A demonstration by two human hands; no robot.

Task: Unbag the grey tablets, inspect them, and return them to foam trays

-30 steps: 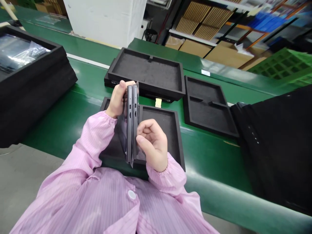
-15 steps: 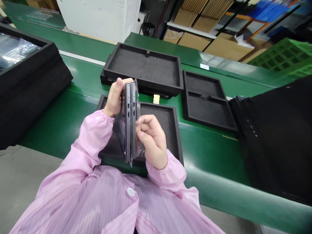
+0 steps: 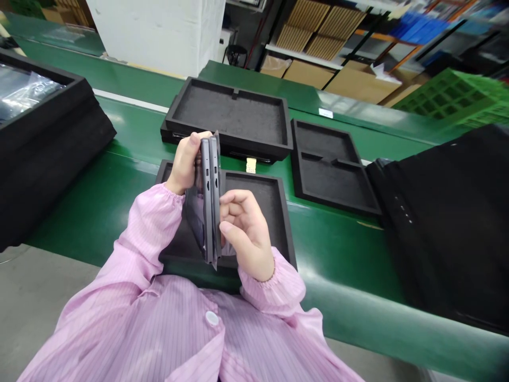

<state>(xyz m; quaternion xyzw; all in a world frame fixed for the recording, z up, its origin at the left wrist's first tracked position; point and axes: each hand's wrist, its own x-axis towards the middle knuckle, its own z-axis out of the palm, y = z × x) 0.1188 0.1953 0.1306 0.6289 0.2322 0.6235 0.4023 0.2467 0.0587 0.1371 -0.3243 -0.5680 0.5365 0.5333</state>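
Two thin grey tablets stand on edge, pressed face to face, with ports along the edges toward me. My left hand is closed round their far end, thumb on the left side. Clear film hangs along the right face. My right hand has its fingers curled and its thumb and fingertips against that film-covered face, pinching at the film; the exact grip is partly hidden. Below them lies a shallow black foam tray on the green bench.
Stacked black foam trays sit beyond my hands, with a yellow label at their front. Right of them is a divided black tray. Taller black stacks stand at left and right. A green crate is at the far right.
The right hand's fingers have moved slightly left, closer to the tablets, and the film lies nearer the right face. The left hand keeps its hold. The whole view has shifted a little.
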